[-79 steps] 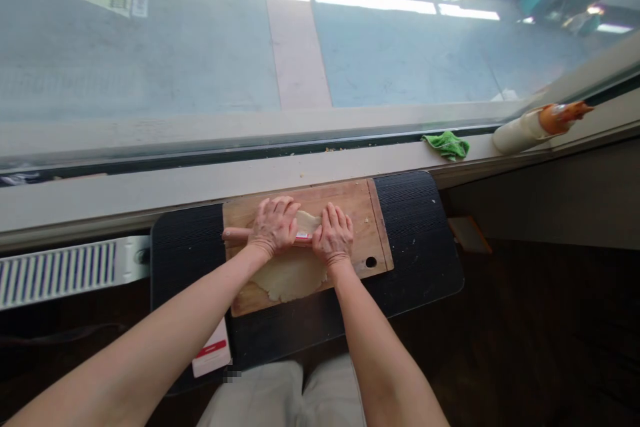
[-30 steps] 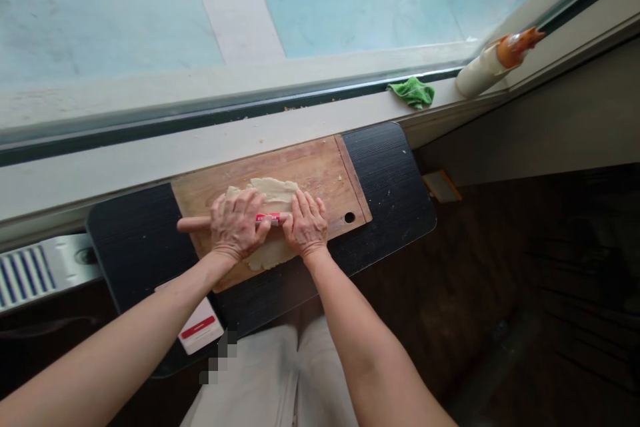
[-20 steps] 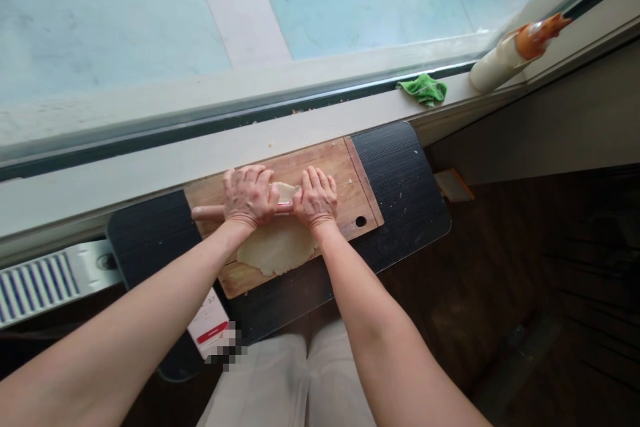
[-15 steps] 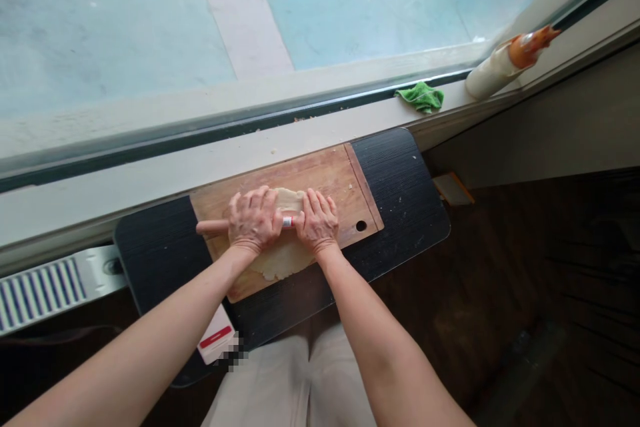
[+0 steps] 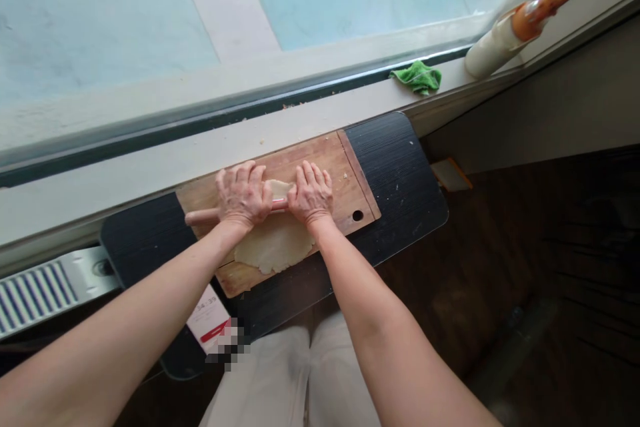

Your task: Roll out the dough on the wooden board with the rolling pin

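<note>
My left hand [image 5: 243, 195] and my right hand [image 5: 311, 193] are both closed over a wooden rolling pin [image 5: 203, 216]. Its left end sticks out past my left hand, and a short length shows between my thumbs; my right hand covers the other end. Under the pin lies a flat sheet of pale dough [image 5: 275, 243], with ragged edges. Most of the dough shows on my side of the pin, and a small part shows beyond it. A wooden cutting board [image 5: 327, 153] with a round hole in one corner bears the dough.
The board lies on a black table [image 5: 395, 173] against a windowsill [image 5: 210, 150]. On the sill are a green cloth [image 5: 417, 77] and a pale cylindrical container [image 5: 493, 47] with an orange-brown top. A phone [image 5: 213, 320] lies at the table's near left, and a radiator [image 5: 50, 287] stands left.
Both hands have pushed the rolling pin away from me over the dough, so more dough shows on my side and less beyond it. The view has also shifted slightly.
</note>
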{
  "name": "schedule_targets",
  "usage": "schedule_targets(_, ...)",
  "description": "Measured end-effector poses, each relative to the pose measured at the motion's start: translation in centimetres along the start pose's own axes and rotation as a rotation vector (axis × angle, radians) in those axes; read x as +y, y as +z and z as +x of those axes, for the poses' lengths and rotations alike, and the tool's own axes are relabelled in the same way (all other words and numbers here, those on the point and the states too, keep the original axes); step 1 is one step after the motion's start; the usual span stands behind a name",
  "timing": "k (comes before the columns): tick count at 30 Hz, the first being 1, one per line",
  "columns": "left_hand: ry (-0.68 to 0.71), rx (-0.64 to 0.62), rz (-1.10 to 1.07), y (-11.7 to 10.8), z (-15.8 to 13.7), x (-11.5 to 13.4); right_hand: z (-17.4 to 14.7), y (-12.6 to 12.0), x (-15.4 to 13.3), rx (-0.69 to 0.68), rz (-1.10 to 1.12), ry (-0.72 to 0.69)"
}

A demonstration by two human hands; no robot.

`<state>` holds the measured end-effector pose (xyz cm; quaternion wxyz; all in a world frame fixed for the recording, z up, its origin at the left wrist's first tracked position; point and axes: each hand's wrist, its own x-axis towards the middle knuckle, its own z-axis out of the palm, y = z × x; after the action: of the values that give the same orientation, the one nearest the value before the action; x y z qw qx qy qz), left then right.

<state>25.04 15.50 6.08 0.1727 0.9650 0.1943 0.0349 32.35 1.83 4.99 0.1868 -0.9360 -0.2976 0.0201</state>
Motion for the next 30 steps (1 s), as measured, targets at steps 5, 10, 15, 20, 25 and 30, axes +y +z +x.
schedule_targets(5, -0.01, -0.021, -0.001, 0.0, -1.7, 0.4, -2.2, 0.0, 0.1, -0.061, -0.019, -0.025)
schedule_targets(10, -0.013, -0.029, -0.018, 0.1, 0.7, -0.3, 0.4, -0.1, 0.0, -0.057, -0.027, -0.02)
schedule_targets(15, -0.06, -0.017, -0.007, 0.0, 1.6, -0.4, 1.3, -0.1, -0.2, -0.033, -0.023, -0.011)
schedule_targets(20, -0.024, -0.015, -0.032, -0.2, -1.2, 0.5, -1.7, 0.1, -0.1, -0.049, -0.043, -0.037)
schedule_targets(25, -0.047, -0.014, -0.038, -0.1, -1.2, 0.4, -1.6, 0.2, 0.0, -0.052, -0.052, -0.054)
schedule_targets(30, -0.07, 0.008, -0.027, 0.2, 2.3, -0.5, 2.2, 0.1, -0.1, -0.054, -0.036, -0.074)
